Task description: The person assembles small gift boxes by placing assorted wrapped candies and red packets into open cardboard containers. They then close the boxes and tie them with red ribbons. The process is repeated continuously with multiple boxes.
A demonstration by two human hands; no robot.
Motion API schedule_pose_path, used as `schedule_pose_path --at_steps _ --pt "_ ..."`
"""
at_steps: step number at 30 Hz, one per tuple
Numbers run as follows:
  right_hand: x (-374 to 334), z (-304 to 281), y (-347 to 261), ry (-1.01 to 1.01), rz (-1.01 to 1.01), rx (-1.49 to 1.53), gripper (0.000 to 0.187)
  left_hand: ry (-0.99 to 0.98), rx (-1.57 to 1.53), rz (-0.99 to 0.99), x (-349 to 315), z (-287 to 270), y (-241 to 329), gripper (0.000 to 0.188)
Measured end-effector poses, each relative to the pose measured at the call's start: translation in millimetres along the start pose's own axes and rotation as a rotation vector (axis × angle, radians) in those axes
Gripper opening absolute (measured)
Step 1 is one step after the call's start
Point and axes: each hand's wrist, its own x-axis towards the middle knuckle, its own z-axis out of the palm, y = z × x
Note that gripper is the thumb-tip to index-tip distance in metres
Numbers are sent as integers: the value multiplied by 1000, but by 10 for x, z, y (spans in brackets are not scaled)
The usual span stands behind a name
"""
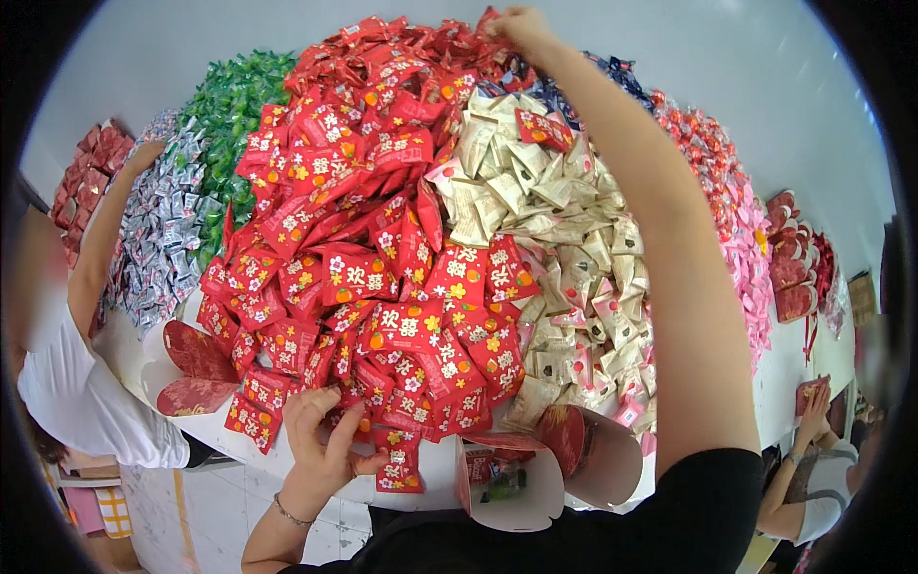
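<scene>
A large heap of red printed snack packets (382,277) spreads across the table before me. At its near edge my left hand (325,430) lies over the packets with fingers apart, its thumb touching a loose red packet (399,461). My right hand (521,31) reaches to the far top of the heap, its fingers closed on a small red wrapped packet (489,17). Close to my body stands an open white-and-red carton (516,497) with a few wrapped sweets inside, including a green one. Another open carton (607,464) leans beside it.
Cream packets (574,249) lie right of the red heap; green sweets (234,105) and silver packets (158,239) lie left. Pink packets (751,268) are farther right. An open red carton (196,368) stands left. Co-workers are at both sides, one's hand (145,155) at the silver pile.
</scene>
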Motion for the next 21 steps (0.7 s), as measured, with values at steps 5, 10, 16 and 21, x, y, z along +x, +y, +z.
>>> schedule_pose_path --at_steps 5,10,16,21 --pt "-215 -465 -99 23 -97 -561 27 3 14 -39 -64 -30 12 64" --pt "-361 -532 428 18 -128 -1337 51 44 -38 -30 26 33 10 55" --pt "-505 -426 162 -112 -73 -1241 51 7 -29 -61 -27 18 3 61" --pt "-1102 -1028 -325 19 78 -393 11 -53 -2 -66 -62 3 10 65"
